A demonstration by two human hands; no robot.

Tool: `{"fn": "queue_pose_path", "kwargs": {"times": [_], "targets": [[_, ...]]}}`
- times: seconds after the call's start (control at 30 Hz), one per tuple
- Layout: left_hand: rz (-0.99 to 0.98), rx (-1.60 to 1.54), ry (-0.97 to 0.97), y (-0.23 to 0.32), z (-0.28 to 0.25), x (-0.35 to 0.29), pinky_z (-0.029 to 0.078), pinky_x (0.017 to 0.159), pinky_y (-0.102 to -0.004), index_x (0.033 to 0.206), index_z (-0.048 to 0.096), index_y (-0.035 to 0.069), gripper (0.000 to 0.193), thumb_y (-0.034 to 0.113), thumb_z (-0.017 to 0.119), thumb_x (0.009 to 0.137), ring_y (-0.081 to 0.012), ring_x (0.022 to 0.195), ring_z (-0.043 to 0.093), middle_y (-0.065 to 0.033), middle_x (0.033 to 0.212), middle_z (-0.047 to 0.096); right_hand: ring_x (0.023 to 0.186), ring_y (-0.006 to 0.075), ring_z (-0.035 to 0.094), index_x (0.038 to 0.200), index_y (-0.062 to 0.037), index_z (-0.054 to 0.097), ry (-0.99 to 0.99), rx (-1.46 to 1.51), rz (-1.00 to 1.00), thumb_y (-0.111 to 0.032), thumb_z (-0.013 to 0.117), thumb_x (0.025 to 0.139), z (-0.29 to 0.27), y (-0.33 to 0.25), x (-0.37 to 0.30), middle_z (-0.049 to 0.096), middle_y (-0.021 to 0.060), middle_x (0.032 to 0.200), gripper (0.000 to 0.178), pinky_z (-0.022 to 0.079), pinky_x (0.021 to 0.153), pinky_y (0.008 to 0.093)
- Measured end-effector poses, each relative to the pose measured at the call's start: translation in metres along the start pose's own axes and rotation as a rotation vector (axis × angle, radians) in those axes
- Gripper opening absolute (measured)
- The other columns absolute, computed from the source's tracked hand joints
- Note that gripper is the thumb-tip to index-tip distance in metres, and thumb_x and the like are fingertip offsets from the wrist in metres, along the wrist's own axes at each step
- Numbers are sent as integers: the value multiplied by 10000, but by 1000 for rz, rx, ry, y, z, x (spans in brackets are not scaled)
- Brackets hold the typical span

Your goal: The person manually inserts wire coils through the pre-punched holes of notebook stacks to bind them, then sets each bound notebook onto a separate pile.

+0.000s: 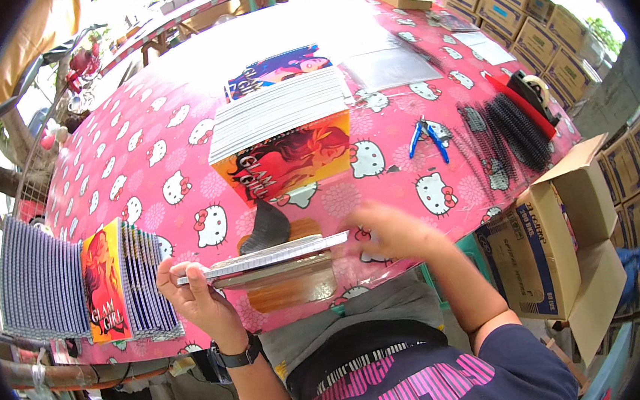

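My left hand (199, 303), a dark watch on its wrist, is closed on the left end of a thin notebook (279, 256). The notebook is held nearly edge-on, so its cover does not show. At its right end is my right hand (390, 232), smeared by motion; its fingers cannot be made out. Under the notebook lies a wooden board (297, 290) with brown tape across it, and a curved black piece (266, 230) stands behind. Farther back sits a tall stack of notebooks (280, 120) with a bright illustrated cover.
Bound notebooks (48, 285) stand in rows at the left edge. Blue-handled pliers (428, 142) and black spiral coils (510, 132) lie on the right of the pink table (174, 159). Clear plastic sleeves (388, 68) lie farther back. An opened carton (545, 246) stands at the right edge.
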State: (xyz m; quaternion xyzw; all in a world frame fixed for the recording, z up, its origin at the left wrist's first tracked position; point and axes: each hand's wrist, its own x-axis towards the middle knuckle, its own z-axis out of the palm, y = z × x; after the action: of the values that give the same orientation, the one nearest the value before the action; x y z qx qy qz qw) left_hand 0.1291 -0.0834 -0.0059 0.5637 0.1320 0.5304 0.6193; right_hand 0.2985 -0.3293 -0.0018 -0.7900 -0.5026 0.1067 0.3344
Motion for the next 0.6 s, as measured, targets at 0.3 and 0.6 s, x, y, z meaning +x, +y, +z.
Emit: {"fn": "queue_pose_path", "kwargs": {"times": [0.3,0.6], "targets": [[-99,-11,90,7,16,3,383,639,-225,922,560,35,129,144,494,941,-79,700,490,-18,784,520,948,352,603,1004,-56,630,622,-688,753,-209,669,825,-96,178,-65,649,156,969,239,489,799,440],[52,336,75,21,17,10,387,855,-257,1200,549,-2,317,188,462,962,-121,947,518,-50,998,574,643,78,429,1377,-94,443,751,21,314,-154,445,998,-114,39,-47,524,6,827,384,393,597,224]]}}
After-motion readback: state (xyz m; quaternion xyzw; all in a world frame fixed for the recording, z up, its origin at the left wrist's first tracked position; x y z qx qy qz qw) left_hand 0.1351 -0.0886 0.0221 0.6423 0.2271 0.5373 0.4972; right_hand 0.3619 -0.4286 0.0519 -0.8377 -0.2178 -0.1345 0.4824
